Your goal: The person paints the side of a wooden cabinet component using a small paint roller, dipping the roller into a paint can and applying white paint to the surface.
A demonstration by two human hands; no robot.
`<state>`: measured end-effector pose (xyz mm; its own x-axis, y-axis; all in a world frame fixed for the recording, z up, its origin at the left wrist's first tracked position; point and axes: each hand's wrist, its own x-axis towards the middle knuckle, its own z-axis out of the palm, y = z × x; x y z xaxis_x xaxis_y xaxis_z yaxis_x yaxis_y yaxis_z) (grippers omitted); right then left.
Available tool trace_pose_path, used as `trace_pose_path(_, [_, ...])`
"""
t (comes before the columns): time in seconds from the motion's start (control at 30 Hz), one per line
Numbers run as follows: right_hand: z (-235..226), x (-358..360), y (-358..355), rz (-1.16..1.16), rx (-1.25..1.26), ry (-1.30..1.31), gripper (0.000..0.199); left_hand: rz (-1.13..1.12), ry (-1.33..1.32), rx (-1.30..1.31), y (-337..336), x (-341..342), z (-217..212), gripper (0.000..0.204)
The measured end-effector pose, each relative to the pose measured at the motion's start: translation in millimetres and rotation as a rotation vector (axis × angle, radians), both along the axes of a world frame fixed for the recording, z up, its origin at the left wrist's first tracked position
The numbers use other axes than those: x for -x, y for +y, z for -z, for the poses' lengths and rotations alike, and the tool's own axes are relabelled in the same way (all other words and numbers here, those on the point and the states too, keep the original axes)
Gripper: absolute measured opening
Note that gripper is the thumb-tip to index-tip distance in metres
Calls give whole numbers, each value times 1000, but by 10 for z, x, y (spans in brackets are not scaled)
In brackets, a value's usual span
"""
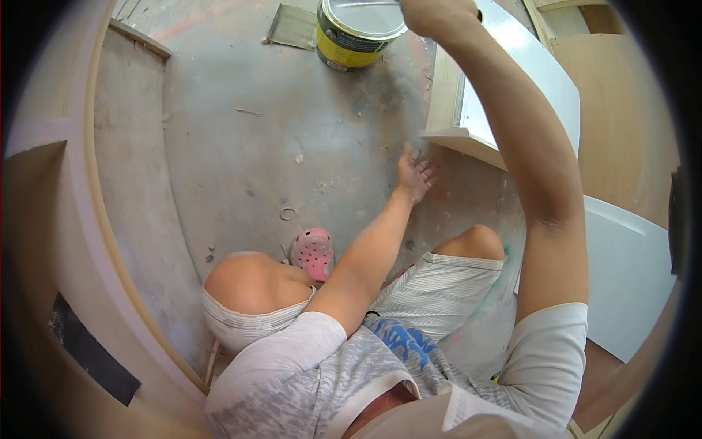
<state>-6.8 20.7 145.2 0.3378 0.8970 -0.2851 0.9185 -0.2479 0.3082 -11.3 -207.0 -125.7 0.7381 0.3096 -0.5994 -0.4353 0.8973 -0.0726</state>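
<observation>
My right hand [441,16] is closed at the top edge of the view, beside the rim of a round paint can [349,57] with a yellow and dark band. A small dark tip shows at the edge of that fist; the rest of what it holds is hidden. My left hand [415,175] is open and empty, fingers spread, held low above the floor. It is nearest to the corner of a wooden box-like piece [464,137] with a glossy white panel [559,102]. My right forearm covers part of that piece.
The dusty grey floor [248,161] carries scraps and a small ring [287,214]. A grey flat piece [293,28] lies left of the can. Wooden framing [128,117] stands on the left. A pale panel [625,271] and a brown board [621,124] are at right. My pink clog [313,252] is below.
</observation>
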Motion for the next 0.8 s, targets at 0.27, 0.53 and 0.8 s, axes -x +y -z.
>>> trace_pose_path(0.27, [25, -253, -229, -11, -25, 21, 25, 17, 11, -46, -7, 47, 24, 95])
trace_pose_path(0.53, [214, -602, -519, -105, -271, 138, 27, -10, 92, -114, 99, 126, 52, 94])
trace_pose_path(0.8, [674, -909, -1294, 707, -576, 1524, 31, 89, 133, -124, -89, 197, 151, 90])
